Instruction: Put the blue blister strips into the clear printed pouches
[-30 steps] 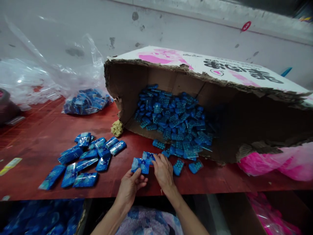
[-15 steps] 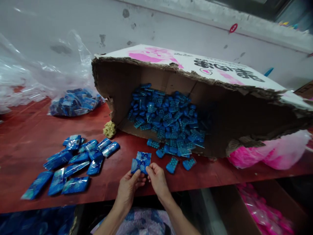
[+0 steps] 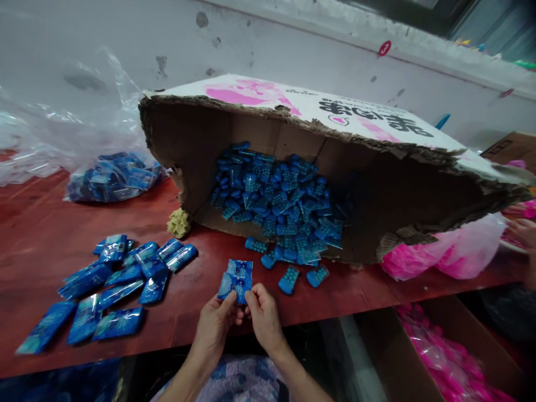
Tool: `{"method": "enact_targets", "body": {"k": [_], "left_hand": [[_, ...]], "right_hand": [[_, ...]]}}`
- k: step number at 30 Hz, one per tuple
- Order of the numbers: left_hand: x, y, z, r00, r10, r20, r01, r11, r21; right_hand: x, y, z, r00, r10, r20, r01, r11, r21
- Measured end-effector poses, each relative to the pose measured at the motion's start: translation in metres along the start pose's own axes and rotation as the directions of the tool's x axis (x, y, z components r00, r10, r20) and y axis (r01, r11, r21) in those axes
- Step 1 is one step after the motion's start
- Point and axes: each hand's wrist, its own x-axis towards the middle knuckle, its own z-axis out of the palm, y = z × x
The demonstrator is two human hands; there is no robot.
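Observation:
My left hand (image 3: 218, 319) pinches a small blue printed packet (image 3: 231, 285) between thumb and fingers, close to the table's front edge. My right hand (image 3: 262, 314) has its thumb and fingertips closed on the packet's right edge. Another blue printed piece (image 3: 240, 268) shows just beyond it, overlapping; whether the two are joined I cannot tell. Small blue pieces in clear wrap (image 3: 288, 279) lie to the right of my hands. To the left are several filled, glossy blue packets (image 3: 119, 322) in a loose pile.
A torn cardboard box (image 3: 251, 103) lies on its side, with many blue pieces (image 3: 276, 195) spilling from it. Left of it are a clear bag of blue packets (image 3: 113, 177) and a crumpled yellow lump (image 3: 178, 223). Pink bags (image 3: 444, 254) and another person's hand (image 3: 521, 230) are at right.
The view has shifted slightly, so the scene sits further left, and another person's hand now shows at the right edge. Both my hands keep hold of the packet.

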Motion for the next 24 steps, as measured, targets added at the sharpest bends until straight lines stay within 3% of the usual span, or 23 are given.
{"method": "enact_targets", "body": {"k": [6,10,15,19,24], "left_hand": [[-0.001,0.003,0.002,0.996,0.04,-0.077,-0.038,0.999,0.032],[0.002,-0.001,-0.002,0.996,0.072,-0.053,-0.065,0.99,0.125],[0.006,-0.01,-0.004,0.992,0.097,-0.076,-0.085,0.985,0.152],[0.007,-0.015,0.0,0.993,0.067,-0.102,-0.051,0.987,0.15],[0.005,-0.014,0.007,0.998,0.012,-0.057,-0.005,0.993,0.116]], "right_hand": [[0.002,-0.008,0.003,0.99,0.106,0.096,-0.123,0.973,0.193],[0.002,-0.006,0.006,0.989,0.128,0.077,-0.141,0.969,0.202],[-0.004,0.0,0.009,0.999,0.018,-0.042,-0.019,1.0,-0.008],[-0.006,0.004,0.011,0.99,-0.049,-0.129,0.019,0.974,-0.226],[-0.005,0.008,0.008,0.989,-0.076,-0.125,0.043,0.968,-0.246]]}}
